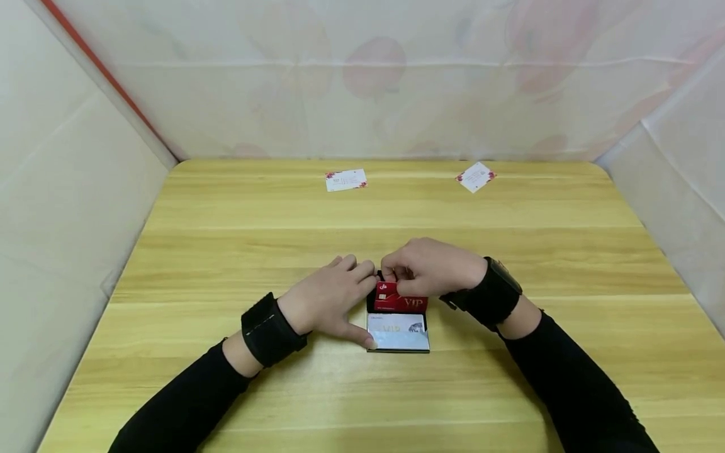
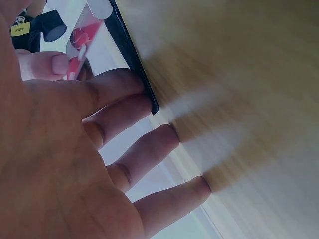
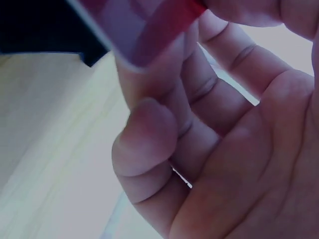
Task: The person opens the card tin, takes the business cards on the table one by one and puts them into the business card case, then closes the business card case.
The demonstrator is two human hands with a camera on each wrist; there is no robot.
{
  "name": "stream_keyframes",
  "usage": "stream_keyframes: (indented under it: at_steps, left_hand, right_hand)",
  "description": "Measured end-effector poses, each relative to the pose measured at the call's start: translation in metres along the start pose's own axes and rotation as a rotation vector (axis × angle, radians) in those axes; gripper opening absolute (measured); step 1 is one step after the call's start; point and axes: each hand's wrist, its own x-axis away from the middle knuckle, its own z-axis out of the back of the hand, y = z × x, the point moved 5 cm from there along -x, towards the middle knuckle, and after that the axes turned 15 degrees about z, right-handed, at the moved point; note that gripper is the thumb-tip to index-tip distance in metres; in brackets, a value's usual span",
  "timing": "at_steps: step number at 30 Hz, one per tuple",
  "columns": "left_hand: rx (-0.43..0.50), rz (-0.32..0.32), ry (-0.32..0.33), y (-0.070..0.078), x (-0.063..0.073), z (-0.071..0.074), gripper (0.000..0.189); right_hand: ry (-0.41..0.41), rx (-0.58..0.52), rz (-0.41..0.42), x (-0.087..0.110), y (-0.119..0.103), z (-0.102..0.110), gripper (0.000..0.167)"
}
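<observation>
A card case (image 1: 398,340) lies unfolded on the wooden table, its black lid away from me and its silver part near me. In the silver part sits a pale card (image 1: 391,323) marked VIP. My right hand (image 1: 433,267) pinches a red VIP card (image 1: 391,301) over the lid, thumb across its front; the right wrist view shows the card's corner (image 3: 139,55) against the fingers. My left hand (image 1: 334,299) spans the case's left side with fairly straight fingers. Its thumb presses the near left corner, and fingertips touch the lid's dark edge (image 2: 132,57) in the left wrist view.
Two white cards with red floral corners lie near the table's back edge, one card (image 1: 347,180) left of centre and another card (image 1: 476,177) to the right. Pale cloth (image 1: 374,113) hangs behind the table and at both sides.
</observation>
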Motion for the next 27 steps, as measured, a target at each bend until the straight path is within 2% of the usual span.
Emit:
stream_keyframes:
  at_steps: [8, 20, 27]
  left_hand:
    - [0.016, 0.006, -0.009, 0.0, -0.001, 0.001, 0.099]
    - [0.027, 0.008, -0.012, 0.0, 0.0, 0.001, 0.1]
    - [0.026, 0.006, -0.008, 0.0, 0.0, 0.0, 0.094]
  right_hand:
    - [-0.02, -0.036, 0.026, -0.002, -0.009, -0.001, 0.014]
    - [-0.12, -0.047, -0.055, -0.008, -0.002, -0.022, 0.011]
    - [-0.148, -0.05, -0.043, -0.011, -0.006, -0.029, 0.015]
